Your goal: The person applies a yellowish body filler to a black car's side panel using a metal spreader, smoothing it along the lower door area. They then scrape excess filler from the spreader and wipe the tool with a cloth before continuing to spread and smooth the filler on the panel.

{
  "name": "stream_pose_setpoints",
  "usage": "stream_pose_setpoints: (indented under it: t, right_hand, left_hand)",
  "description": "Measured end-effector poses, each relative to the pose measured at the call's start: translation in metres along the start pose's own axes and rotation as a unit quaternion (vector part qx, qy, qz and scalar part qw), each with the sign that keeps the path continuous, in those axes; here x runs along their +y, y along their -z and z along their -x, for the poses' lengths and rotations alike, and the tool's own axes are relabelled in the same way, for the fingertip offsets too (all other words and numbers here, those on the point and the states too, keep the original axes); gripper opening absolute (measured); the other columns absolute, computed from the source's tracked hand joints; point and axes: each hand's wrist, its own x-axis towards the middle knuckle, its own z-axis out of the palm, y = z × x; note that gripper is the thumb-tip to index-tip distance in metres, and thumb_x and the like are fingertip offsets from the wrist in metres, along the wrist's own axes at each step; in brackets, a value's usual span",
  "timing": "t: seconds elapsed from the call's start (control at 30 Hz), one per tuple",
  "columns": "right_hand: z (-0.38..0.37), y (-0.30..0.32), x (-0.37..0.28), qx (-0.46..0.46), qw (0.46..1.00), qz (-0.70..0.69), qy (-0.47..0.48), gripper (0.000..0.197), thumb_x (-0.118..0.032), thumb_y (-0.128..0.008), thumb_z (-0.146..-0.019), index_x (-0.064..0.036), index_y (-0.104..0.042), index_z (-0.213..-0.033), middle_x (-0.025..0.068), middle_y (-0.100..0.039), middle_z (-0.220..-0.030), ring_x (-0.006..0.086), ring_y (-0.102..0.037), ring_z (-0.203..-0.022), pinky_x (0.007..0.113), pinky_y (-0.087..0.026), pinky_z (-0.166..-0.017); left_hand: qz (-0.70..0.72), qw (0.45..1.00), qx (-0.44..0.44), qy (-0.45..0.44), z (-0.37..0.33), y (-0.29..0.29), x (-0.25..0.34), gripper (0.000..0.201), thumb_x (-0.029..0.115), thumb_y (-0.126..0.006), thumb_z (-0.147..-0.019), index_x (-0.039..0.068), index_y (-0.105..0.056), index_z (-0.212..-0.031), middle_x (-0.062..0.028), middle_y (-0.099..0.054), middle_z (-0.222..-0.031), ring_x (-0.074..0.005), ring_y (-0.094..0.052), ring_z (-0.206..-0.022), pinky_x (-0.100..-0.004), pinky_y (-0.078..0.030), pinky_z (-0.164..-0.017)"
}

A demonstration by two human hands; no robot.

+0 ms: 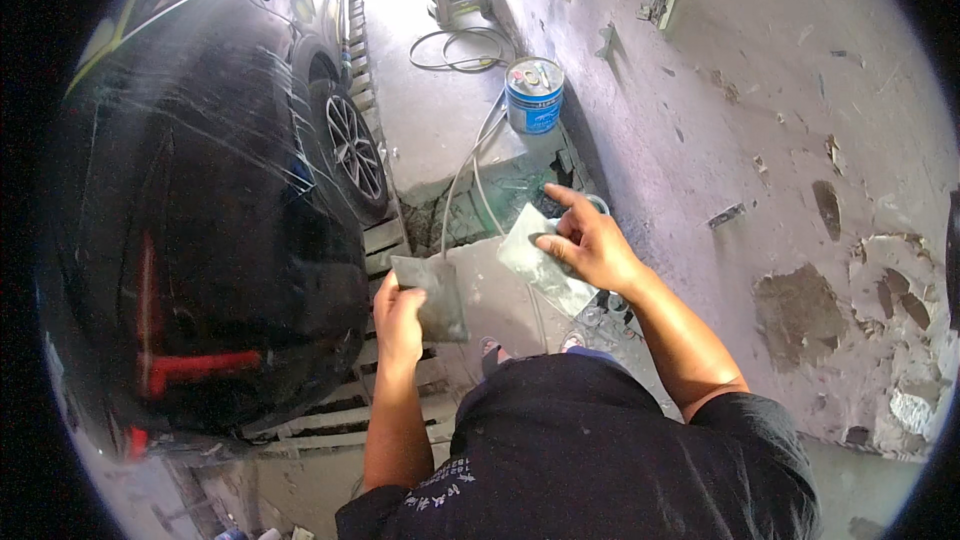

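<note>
A flat grey pad (pixel 445 302) is in the left hand (pixel 400 318), in front of the person's body. The left thumb lies on top of it and the hand grips its left side. A flat, pale pad (pixel 532 252) is in the right hand (pixel 590 248), a bit higher up and to the right. The right thumb presses on its face, and the pointing finger sticks out past it, away from the person. The two pads are near each other but do not touch.

Below them are the person's feet (pixel 572 341) and a black shirt (pixel 600 440). Some small things sit on the floor just below the pale pad, but they are too hard to make out. A thin hose (pixel 461 174) runs along the floor and curls up farther off. Beside it stands a blue can (pixel 536 112) with small things on its lid. To the left is a dark car (pixel 220 200) with a spoked wheel (pixel 357 145). To the right is a rough wall (pixel 780 180) with peeling patches.
</note>
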Motion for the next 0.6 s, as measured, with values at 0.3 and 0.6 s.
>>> stream_pose_setpoints:
  t: [0.3,0.6]
  right_hand:
    - [-0.012,-0.033,-0.024,-0.144,0.989,-0.004,0.027,0.070,-0.019,-0.075,-0.083,-0.0031,-0.040,-0.141,0.0136,-0.061,-0.070,0.0259,-0.062,-0.064,0.037,-0.047,-0.061]
    - [-0.029,-0.053,-0.024,-0.101,0.995,-0.004,0.014,0.065,-0.020,-0.076,-0.085,-0.0066,-0.045,-0.140,0.0083,-0.062,-0.073,0.0147,-0.056,-0.064,0.031,-0.047,-0.061]
  left_hand:
    - [-0.204,0.968,-0.143,-0.024,-0.039,0.004,-0.008,0.025,0.019,-0.061,-0.096,0.001,-0.060,-0.113,-0.0025,-0.064,-0.095,-0.0093,-0.057,-0.088,-0.0246,-0.044,-0.082]
    - [-0.281,0.932,-0.219,0.066,-0.056,0.013,-0.007,0.017,0.012,-0.060,-0.095,-0.003,-0.064,-0.101,-0.0015,-0.066,-0.090,-0.0070,-0.056,-0.083,-0.0239,-0.046,-0.076]
